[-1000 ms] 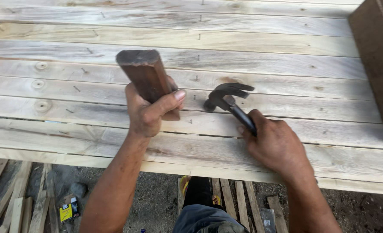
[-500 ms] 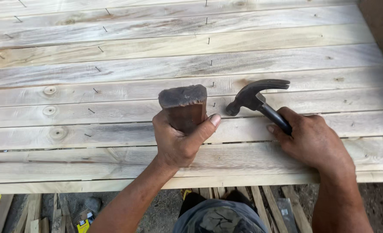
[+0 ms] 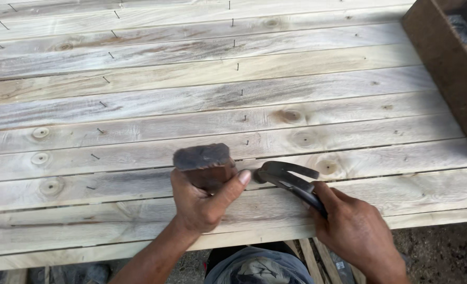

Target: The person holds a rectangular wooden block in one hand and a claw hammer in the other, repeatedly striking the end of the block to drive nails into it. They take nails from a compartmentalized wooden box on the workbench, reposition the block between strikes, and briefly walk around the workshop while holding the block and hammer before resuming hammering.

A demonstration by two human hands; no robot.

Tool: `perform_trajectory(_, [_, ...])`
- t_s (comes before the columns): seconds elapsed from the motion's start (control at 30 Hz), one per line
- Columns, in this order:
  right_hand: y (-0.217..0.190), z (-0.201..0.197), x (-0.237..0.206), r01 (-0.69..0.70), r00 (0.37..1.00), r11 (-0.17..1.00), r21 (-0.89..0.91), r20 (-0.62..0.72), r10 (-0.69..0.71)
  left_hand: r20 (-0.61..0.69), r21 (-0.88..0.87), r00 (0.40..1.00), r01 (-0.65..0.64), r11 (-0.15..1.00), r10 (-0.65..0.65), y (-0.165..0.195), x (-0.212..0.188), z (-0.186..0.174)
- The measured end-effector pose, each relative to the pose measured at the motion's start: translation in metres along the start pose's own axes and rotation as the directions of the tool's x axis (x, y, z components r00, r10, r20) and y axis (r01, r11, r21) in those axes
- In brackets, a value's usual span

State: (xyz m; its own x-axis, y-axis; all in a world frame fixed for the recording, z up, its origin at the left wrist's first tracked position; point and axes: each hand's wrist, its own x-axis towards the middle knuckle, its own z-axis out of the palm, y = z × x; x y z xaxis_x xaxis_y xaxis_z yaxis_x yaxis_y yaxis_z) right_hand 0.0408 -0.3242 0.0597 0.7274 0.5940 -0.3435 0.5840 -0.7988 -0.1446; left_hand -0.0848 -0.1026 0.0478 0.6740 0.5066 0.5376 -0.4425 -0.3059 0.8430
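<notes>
L hand (image 3: 204, 202) grips upright wood block (image 3: 203, 167); R hand (image 3: 357, 234) grips hammer (image 3: 291, 181), head pointing left at block.

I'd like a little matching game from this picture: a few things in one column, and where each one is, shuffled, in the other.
Things:
1. block
2. hammer
3. crate
4. nails

Places:
A. standing in a row up the middle of the planks
B. at the upper right edge
C. in the left hand
D. in the right hand

Pairs: 1-C, 2-D, 3-B, 4-A
</notes>
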Motion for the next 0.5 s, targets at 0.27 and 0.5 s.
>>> perform_trajectory(0.27, [0.004, -0.004, -0.012, 0.089, 0.99, 0.993, 0.08, -0.12, -0.079, -0.004, 0.1, 0.997, 0.075, 0.992, -0.075, 0.009, -0.008, 0.005])
perform_trajectory(0.5, [0.007, 0.003, -0.01, 0.112, 0.987, 0.993, 0.028, -0.115, -0.108, 0.003, 0.052, 1.0, -0.001, 0.999, 0.001, -0.001, -0.008, 0.008])
